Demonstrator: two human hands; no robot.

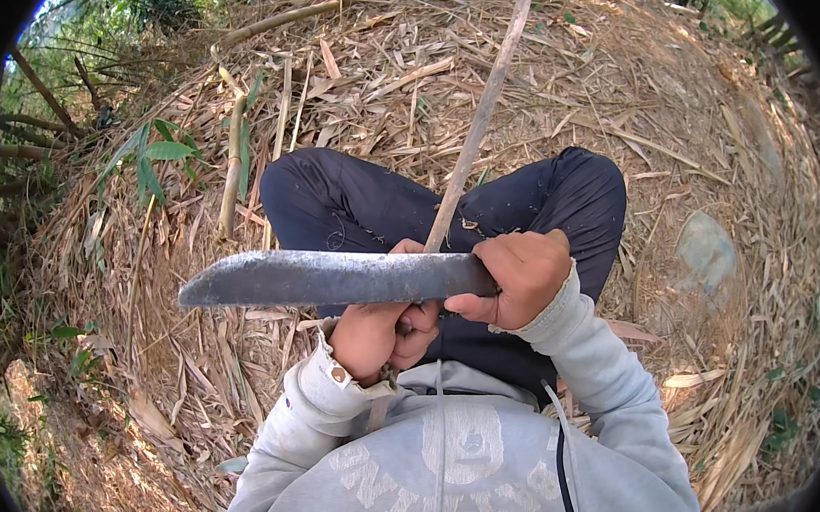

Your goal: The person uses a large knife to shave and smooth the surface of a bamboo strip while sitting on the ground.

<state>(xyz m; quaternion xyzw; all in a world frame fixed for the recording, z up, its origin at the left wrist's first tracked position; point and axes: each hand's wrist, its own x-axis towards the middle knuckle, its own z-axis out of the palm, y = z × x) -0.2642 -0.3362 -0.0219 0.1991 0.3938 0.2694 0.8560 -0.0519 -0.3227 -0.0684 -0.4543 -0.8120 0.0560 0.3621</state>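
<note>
Ground: dry leaf litter (670, 130) surrounds the seated person. Legs: dark trousers (342, 192), knees bent and spread. Stick (484, 115): slanted, running from the upper edge of view down between the knees, its near part hidden by the blade. Machete (335, 279): held crosswise over the stick, tip to the left; contact between the two cannot be confirmed. Right hand (529, 271): fingers clenched about the machete's handle end, thumb near the blade. Left hand (375, 341): fingers curled, apparently grasping the stick beneath the blade, partly hidden.

Judgement: the left fingers lie too near the blade. Good practice would brace the stick firmly, shift that grip clear, and stroke shallowly, away from hand and thighs.
</note>
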